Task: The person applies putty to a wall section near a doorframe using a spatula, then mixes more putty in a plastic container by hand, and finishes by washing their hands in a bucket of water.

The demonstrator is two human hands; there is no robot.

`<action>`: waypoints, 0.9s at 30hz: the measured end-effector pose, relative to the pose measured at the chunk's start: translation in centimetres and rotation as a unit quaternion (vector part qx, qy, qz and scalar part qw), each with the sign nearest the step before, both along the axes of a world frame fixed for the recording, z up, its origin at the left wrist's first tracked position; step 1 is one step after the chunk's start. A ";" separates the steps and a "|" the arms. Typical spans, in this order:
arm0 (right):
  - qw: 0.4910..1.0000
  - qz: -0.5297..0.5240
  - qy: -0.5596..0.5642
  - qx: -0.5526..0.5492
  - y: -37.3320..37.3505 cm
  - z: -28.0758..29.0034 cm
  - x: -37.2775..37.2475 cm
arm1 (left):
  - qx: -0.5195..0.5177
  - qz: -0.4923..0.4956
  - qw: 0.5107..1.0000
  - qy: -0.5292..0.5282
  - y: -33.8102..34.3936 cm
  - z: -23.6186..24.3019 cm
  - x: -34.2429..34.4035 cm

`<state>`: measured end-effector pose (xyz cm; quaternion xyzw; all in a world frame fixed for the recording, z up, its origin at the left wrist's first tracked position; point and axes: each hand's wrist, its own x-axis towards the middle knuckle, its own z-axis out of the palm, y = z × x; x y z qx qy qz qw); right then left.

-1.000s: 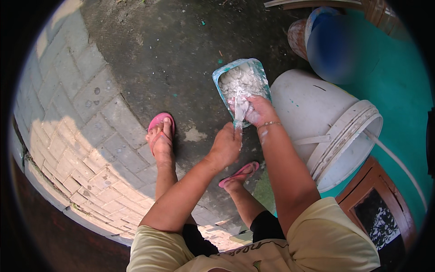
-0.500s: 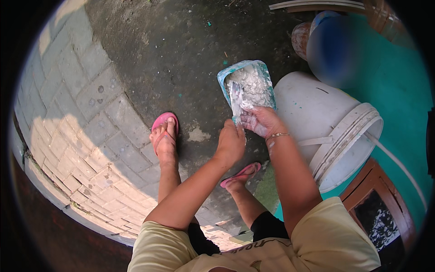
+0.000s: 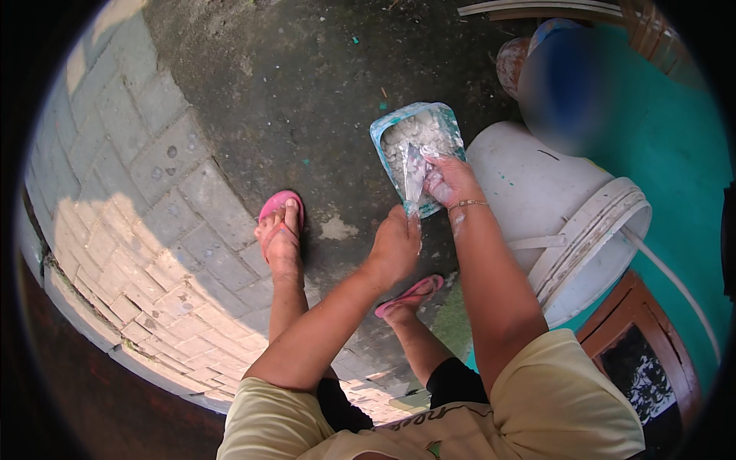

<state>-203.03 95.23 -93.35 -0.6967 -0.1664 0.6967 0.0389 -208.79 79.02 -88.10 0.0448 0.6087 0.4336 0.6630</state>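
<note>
A light-blue plastic tub (image 3: 377,142), smeared with white, contains lumpy white paste (image 3: 431,130). My left hand (image 3: 395,245) is closed at the tub's near edge around the handle end of a small pointed trowel (image 3: 414,172). The paste-coated trowel blade points away from me, over the tub. Inside the tub, my right hand (image 3: 448,182) has its fingers curled beside the blade. Those fingers are coated white; whether they grip the blade or a bit of paste cannot be made out. A bracelet (image 3: 468,204) circles my right wrist.
A large white bucket (image 3: 529,176) lies on its side to the right, against a teal wall (image 3: 659,146). Beyond it is a blurred blue rounded thing (image 3: 571,84). Long strips (image 3: 537,9) lie at the far right. Paving blocks (image 3: 172,153) cover the left; a brown frame (image 3: 644,314) stands lower right.
My right hand has moved from the tub's near edge further into the tub, up beside the blade. My left hand and the trowel have shifted slightly, and the blade has turned.
</note>
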 end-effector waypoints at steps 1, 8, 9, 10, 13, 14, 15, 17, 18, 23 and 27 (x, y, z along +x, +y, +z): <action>1.000 0.018 -0.016 0.011 0.9 0.2 0.0 | 0.005 -0.005 1.000 -0.001 -0.2 -0.1 0.3; 0.986 0.072 0.101 -0.107 0.0 1.3 0.6 | -0.009 -0.011 1.000 -0.026 -0.8 -0.5 0.6; 0.979 0.084 0.133 -0.128 0.0 1.4 1.1 | -0.013 0.003 0.998 -0.067 -0.1 0.4 -0.2; 0.980 0.084 0.121 -0.130 -0.4 0.8 1.6 | -0.020 0.016 0.994 -0.106 0.2 1.0 -0.7; 0.989 0.047 0.082 -0.116 -0.5 -0.3 2.0 | -0.020 -0.005 0.993 -0.118 0.5 1.3 -1.2; 0.990 0.049 0.075 -0.107 -0.5 -0.6 1.8 | -0.011 -0.020 0.996 -0.084 0.3 0.9 -0.9; 0.991 0.050 0.069 -0.099 -0.3 -0.9 1.5 | -0.003 -0.035 0.998 -0.051 0.1 0.6 -0.8; 0.995 0.049 0.038 -0.082 -0.1 -1.2 0.9 | -0.012 -0.067 0.998 -0.010 -0.6 0.5 -0.4; 0.996 0.047 0.009 -0.072 0.3 -1.1 0.7 | -0.026 -0.083 0.996 -0.007 -0.4 1.4 -0.6; 0.985 0.088 -0.145 0.015 1.4 -0.8 0.8 | -0.022 -0.118 0.982 0.148 0.3 5.1 -3.5; 0.936 0.233 -0.219 0.147 0.3 -1.2 1.8 | -0.013 -0.087 0.975 0.205 -0.2 6.1 -9.6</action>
